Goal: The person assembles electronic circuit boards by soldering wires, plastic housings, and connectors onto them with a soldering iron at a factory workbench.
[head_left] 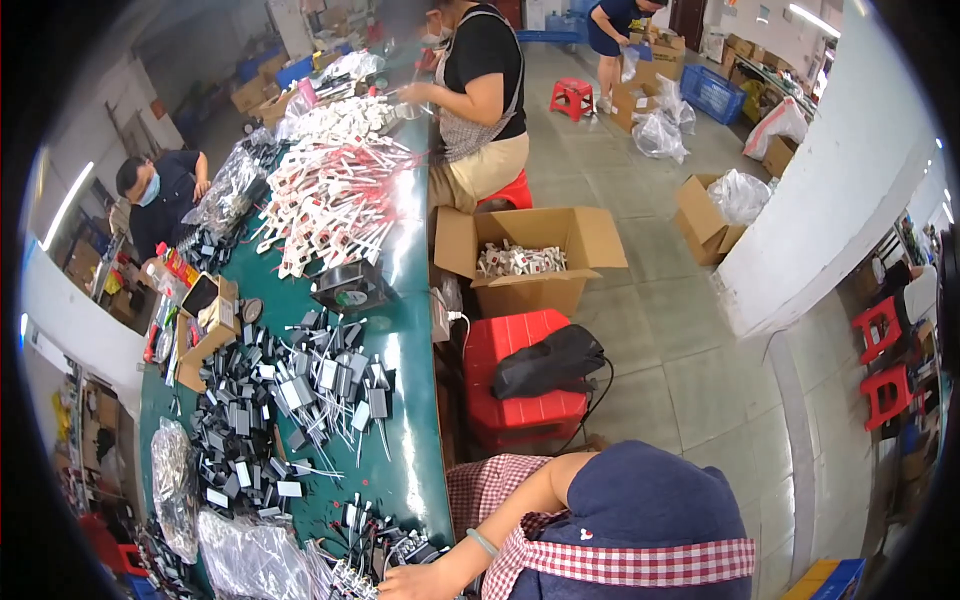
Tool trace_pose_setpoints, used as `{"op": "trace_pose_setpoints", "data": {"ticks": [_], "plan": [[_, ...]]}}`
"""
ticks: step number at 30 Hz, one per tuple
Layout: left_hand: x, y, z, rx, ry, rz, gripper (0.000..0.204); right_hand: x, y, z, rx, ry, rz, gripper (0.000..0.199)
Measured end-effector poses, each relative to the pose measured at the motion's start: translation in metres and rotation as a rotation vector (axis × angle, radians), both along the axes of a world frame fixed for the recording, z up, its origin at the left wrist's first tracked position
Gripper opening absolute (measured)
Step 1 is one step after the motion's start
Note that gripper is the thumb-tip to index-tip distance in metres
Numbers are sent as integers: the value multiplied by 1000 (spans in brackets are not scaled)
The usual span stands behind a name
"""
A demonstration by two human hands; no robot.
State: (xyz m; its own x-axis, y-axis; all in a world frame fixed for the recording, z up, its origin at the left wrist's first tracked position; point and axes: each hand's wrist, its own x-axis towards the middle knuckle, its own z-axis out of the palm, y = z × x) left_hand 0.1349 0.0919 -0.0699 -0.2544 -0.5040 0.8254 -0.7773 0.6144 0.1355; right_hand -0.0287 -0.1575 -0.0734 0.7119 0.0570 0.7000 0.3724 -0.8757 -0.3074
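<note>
Neither the left hand nor the right hand of the wearer shows, so whether they are open, closed or holding anything cannot be told.

The only hand close by belongs to a co-worker in a navy top and checked apron, seated at the near end of the green table (405, 330). That co-worker's hand (402, 582) lies on the table's near edge, a bracelet (482, 542) on its wrist. The fingers are cut off by the lower rim, so its grip cannot be made out. It touches, or lies just beside, a cluster of wired parts (385, 550).

A wide heap of black adapters (250, 420) with white leads covers the middle of the table. Clear bags (250, 560) lie at the table's near corner, left of the hand. A small carton (205, 330) stands on the table's left side. A black fan (350, 285) sits past the adapters, and a pile of white-and-red pieces (335, 190) fills the far half.

Off the table's right edge stands a red stool (520, 400) with a black bag (550, 362) on it. Beyond the stool is an open box (525, 290).
</note>
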Motion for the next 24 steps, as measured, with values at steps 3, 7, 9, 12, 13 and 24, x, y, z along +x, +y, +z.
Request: {"op": "trace_pose_setpoints", "data": {"ticks": [3, 7, 9, 12, 13, 24], "plan": [[-153, -135, 82, 876, 1219, 1059, 37, -4, -1, -5, -9, 27, -26, 27], [-323, -358, 206, 655, 839, 690, 36, 2, 2, -6, -63, 25, 3, 24], [-312, -353, 195, 543, 646, 500, 36, 3, 4, -6, -66, 44, 3, 23], [-247, -300, 148, 367, 359, 220, 36, 6, 6, -13, -47, 4, -24, 23], [-207, -261, 120, 310, 262, 119, 36, 6, 5, -14, -61, 21, -18, 25], [-77, -51, 35, 448, 1466, 899, 26, -7, -8, 21, 267, -74, 124, 27]]}}
